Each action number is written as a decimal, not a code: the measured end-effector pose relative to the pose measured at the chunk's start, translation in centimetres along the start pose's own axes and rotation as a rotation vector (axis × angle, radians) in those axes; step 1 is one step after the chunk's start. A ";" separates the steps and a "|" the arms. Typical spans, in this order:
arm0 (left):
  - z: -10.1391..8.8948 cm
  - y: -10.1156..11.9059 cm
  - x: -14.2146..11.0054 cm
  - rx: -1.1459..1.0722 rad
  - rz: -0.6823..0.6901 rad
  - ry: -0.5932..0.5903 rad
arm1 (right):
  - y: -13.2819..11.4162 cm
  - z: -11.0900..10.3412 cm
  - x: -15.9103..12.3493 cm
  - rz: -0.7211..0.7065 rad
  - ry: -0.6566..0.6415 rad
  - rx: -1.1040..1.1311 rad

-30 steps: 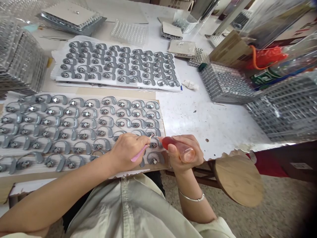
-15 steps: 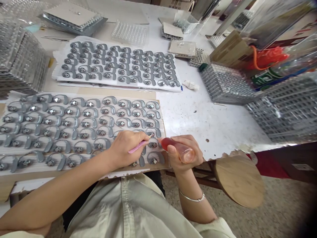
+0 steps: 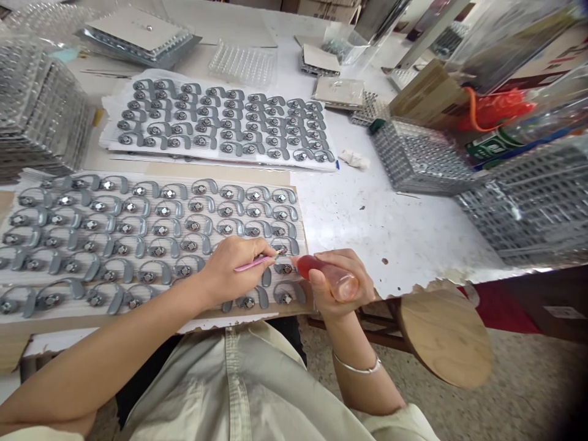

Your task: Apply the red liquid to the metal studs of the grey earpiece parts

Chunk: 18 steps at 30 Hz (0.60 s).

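My left hand [image 3: 239, 266] pinches a thin pink stick-like tool [image 3: 253, 264] with a pale tip. The tip is at a grey hook-shaped piece with a small round metal part [image 3: 280, 249], near the right edge of the front board [image 3: 301, 245]. My right hand [image 3: 344, 278] is wrapped round a translucent squeeze bottle [image 3: 337, 283] with a red-orange end. Its narrow nozzle points left, close to the tool's tip and over the same column of pieces. Whether the nozzle touches a piece, I cannot tell. Several rows of like pieces cover the board, some hidden under my left hand and forearm.
A second board [image 3: 220, 160] of similar pieces lies behind. Stacked clear trays [image 3: 41, 110] stand at the left, more trays [image 3: 422, 153] at the right. A crumpled white tissue [image 3: 354, 159] lies on the white table [image 3: 367, 239]. A round wooden stool [image 3: 445, 337] is below its edge.
My left hand and the pink tool have shifted slightly up and left, and the tool lies flatter. The squeeze bottle has moved a little to the left.
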<state>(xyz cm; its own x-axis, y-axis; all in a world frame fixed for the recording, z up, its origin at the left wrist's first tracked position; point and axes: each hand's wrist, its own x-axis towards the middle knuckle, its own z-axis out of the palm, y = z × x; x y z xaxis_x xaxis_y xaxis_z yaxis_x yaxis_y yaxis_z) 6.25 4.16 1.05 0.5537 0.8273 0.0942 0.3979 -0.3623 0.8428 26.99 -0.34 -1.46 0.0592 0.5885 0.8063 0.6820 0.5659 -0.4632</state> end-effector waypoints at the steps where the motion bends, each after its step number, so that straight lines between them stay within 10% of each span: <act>1: 0.0 0.0 0.0 -0.001 -0.008 -0.002 | 0.0 0.0 0.0 -0.001 -0.003 0.003; 18: -0.2 0.4 0.3 -0.041 -0.082 0.004 | 0.3 0.1 -0.1 -0.001 0.040 0.048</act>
<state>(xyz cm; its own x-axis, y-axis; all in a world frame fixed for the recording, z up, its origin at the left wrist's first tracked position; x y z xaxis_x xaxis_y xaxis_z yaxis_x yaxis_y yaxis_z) 6.40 4.39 1.51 0.5178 0.8551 0.0261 0.4115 -0.2757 0.8687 27.14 -0.19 -1.71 0.0880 0.5646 0.8206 0.6462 0.5946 -0.4784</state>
